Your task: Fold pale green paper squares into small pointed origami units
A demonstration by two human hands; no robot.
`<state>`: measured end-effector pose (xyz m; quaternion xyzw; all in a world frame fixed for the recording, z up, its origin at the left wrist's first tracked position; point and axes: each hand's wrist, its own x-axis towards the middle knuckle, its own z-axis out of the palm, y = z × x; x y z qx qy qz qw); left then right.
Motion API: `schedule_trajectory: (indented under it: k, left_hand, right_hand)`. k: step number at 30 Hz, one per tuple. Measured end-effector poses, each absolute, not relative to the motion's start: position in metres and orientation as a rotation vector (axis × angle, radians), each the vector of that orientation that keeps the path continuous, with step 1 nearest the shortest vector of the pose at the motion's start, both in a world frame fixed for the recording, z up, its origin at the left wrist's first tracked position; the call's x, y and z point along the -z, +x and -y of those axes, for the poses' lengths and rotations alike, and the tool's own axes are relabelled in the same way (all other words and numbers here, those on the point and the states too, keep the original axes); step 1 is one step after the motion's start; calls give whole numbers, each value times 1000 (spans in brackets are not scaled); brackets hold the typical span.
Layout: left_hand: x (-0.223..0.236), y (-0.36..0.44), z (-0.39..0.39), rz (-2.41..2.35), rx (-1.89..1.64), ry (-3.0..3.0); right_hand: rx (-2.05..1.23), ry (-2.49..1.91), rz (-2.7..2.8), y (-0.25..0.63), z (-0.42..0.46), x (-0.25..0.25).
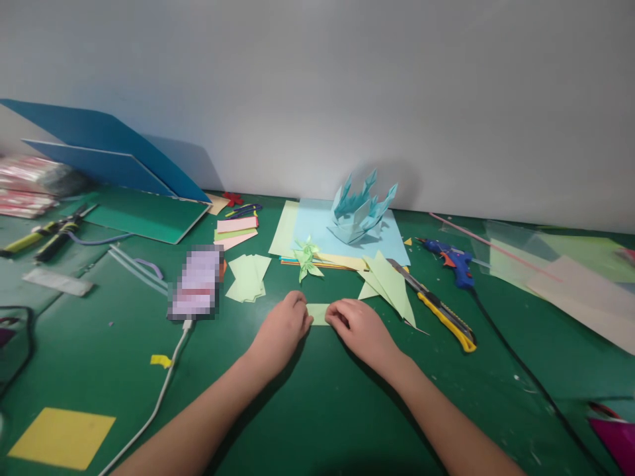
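A small light-green strip of paper point(318, 314) lies at the middle of the green table, its two ends pinched between my hands. My left hand point(290, 318) has its fingers closed on the left end. At the right end, the thumb and fingers of my right hand point(358, 324) are pressed together on the paper. Just beyond stands a light-green folded paper flower point(307, 259). Left of my hands is a stack of pale green paper pieces point(248, 277); larger pale green pieces point(389, 284) lie to the right.
A blue folded-paper piece with upright points point(360, 208) stands on blue sheets point(312, 221) near the wall. On the right are a yellow utility knife point(449, 320) and a blue glue gun point(454, 261) with its cord. A phone point(197, 282), pliers point(54, 235) and a blue folder point(124, 158) occupy the left.
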<state>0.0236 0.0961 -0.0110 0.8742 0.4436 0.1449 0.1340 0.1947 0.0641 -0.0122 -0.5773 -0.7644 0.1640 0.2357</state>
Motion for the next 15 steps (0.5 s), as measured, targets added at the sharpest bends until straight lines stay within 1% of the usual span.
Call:
schedule_trajectory:
  k: [5,11,15]
  left_hand:
    - [8,25,-95,-1243,-455,2481]
    - [4,20,-97,-1196,-374,2520]
    - [1,13,-102,-1076,-389,2483]
  right_hand:
    - [-513,-1583,2107,194,-64,9]
    - [-599,-1577,2080,196,-62,4]
    - [-639,-1541,2045,197,-62,7]
